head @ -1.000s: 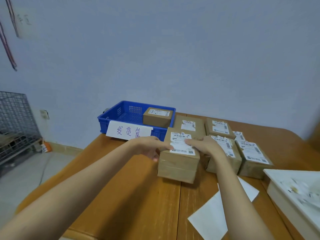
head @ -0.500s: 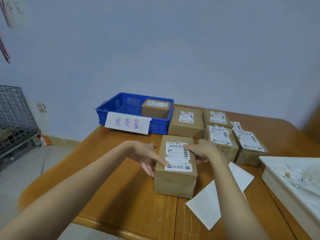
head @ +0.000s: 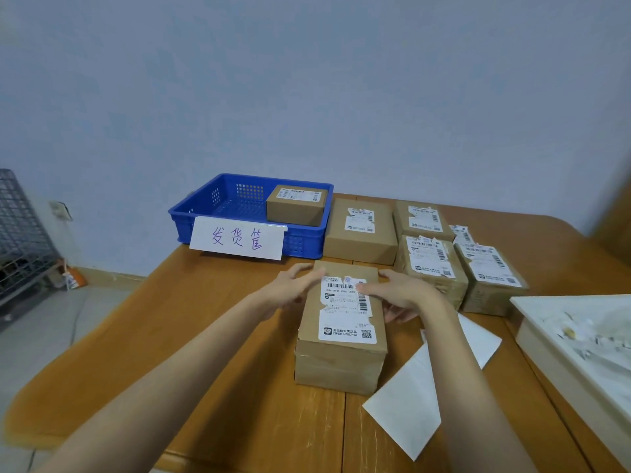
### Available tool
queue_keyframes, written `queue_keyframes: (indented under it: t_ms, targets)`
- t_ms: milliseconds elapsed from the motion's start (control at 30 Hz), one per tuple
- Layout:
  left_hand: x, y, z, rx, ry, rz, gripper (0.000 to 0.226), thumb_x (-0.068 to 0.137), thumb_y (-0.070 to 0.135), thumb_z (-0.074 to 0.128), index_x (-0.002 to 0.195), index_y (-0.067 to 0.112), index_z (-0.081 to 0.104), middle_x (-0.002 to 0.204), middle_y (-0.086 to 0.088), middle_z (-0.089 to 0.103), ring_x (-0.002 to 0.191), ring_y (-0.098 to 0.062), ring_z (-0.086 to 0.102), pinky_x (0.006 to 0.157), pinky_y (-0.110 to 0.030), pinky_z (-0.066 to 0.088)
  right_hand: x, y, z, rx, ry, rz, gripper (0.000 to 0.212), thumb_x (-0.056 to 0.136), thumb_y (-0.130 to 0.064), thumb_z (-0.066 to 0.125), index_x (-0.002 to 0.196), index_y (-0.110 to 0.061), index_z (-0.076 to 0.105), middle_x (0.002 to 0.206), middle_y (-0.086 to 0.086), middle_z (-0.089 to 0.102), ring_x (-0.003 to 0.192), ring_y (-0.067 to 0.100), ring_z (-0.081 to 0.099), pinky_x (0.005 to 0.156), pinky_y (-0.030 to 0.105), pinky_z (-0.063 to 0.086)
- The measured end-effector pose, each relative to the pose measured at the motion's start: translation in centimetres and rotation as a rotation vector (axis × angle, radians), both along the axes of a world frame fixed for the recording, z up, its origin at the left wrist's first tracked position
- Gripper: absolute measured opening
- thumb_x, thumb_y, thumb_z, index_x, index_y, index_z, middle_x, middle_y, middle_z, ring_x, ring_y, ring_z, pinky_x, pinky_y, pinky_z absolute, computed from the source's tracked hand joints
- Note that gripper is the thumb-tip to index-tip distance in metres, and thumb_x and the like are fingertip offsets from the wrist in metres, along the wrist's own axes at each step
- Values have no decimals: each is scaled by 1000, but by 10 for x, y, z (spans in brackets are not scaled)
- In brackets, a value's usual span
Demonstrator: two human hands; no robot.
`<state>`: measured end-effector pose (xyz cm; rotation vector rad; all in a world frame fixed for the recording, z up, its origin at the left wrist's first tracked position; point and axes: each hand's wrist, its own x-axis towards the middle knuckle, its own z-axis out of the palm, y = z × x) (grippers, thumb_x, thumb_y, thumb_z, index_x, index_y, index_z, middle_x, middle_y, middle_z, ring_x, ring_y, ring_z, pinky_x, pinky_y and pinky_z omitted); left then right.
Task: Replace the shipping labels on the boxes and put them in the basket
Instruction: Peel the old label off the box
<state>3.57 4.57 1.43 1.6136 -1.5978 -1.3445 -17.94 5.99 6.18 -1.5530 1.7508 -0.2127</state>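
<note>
A brown cardboard box (head: 338, 367) stands on the wooden table in front of me, with a torn white shipping label (head: 346, 314) on top. My left hand (head: 293, 285) touches the box's far left corner with straight fingers. My right hand (head: 401, 295) lies at the far right edge. Its index fingertip sits on the label's upper right corner. The blue basket (head: 218, 208) stands at the back left with one labelled box (head: 296, 205) inside. Several more labelled boxes (head: 432, 268) sit at the back right.
A handwritten paper sign (head: 237, 237) leans on the basket's front. White backing sheets (head: 409, 411) lie right of the box. A white tray (head: 546, 349) with paper scraps fills the right edge. A wire cage (head: 20, 233) stands on the floor at left.
The box has come away from the group toward me and now sits on the table. Both hands slid to its far end, the right finger onto the label's corner.
</note>
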Motion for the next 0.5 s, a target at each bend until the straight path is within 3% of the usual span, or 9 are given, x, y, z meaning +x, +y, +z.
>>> queue_keyframes:
  t_ms: [100, 133, 200, 300, 400, 500]
  targets:
    - [-3, 0, -7, -92, 141, 127, 48, 98, 53, 48, 142, 33, 46, 135, 1, 52, 107, -18, 53, 78, -27, 41, -1, -8, -3, -139, 73, -45, 92, 82, -48, 71, 152, -15, 21, 141, 10, 47, 116, 26, 56, 96, 41, 49]
    - [-4, 0, -9, -116, 163, 141, 42, 101, 47, 47, 139, 30, 50, 128, 4, 55, 101, -12, 53, 72, -23, 39, 1, -11, -3, -219, 79, -56, 94, 79, -44, 75, 152, -15, 23, 146, 10, 41, 124, 29, 50, 99, 43, 47]
    - [-6, -1, -14, -155, 198, 162, 31, 102, 42, 47, 129, 29, 57, 114, 4, 62, 87, -8, 56, 65, -19, 40, 12, -11, -3, -425, -20, -67, 79, 79, -34, 77, 145, -18, 37, 138, 8, 44, 122, 26, 50, 99, 43, 47]
    - [-11, -3, -19, -181, 279, 215, 23, 103, 35, 48, 118, 28, 62, 94, 3, 68, 65, -5, 59, 54, -15, 42, 33, -9, -4, -766, -184, -30, 30, 90, -18, 65, 119, -23, 61, 120, -2, 52, 110, 11, 51, 98, 33, 45]
    - [-17, -6, -23, -188, 326, 261, 21, 103, 29, 46, 108, 26, 66, 77, 8, 68, 53, 0, 58, 53, -18, 39, 50, -10, -13, -797, -173, 72, 18, 93, -13, 60, 104, -25, 67, 113, -8, 54, 112, 8, 48, 97, 27, 42]
    - [-20, -9, -28, -204, 366, 294, 25, 101, 27, 48, 103, 17, 71, 76, 5, 68, 60, -4, 59, 56, -20, 41, 57, -13, -28, -749, -99, 138, 16, 94, -17, 59, 101, -28, 68, 110, -11, 53, 110, 7, 46, 90, 27, 35]
